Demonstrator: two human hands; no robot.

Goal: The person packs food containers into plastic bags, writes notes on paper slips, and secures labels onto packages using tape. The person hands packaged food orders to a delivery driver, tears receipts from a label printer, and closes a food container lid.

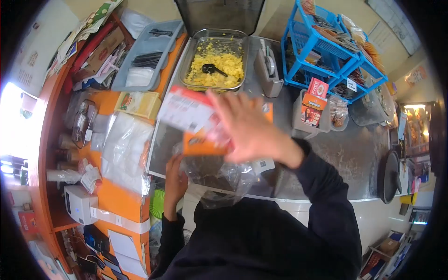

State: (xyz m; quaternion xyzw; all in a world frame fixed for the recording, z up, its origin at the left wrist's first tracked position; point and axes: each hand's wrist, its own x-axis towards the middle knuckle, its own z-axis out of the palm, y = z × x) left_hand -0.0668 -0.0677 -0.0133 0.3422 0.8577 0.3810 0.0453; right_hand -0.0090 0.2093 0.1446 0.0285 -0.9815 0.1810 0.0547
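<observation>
My right hand (249, 130) is raised over the counter, its fingers closed on a red-and-white printed box (186, 112), which is blurred by motion. Just under it is an orange printed box (198, 144), partly hidden by my hand. A clear plastic bag (217, 172) lies at the counter's front edge, below the boxes. At the bag's left side, my left hand (175, 179) has its fingers curled on the plastic. Beyond the boxes, a metal tray (182, 70) holds yellow crumbly food with a black scoop (214, 70) lying on it.
Blue tiered baskets (289, 60) with packets stand at the back right, behind a bin of small boxes (313, 109). A grey cutlery tray (119, 79) and plastic bags (123, 149) lie on the orange shelf at left, near a label printer (79, 205). A black pan (388, 177) is far right.
</observation>
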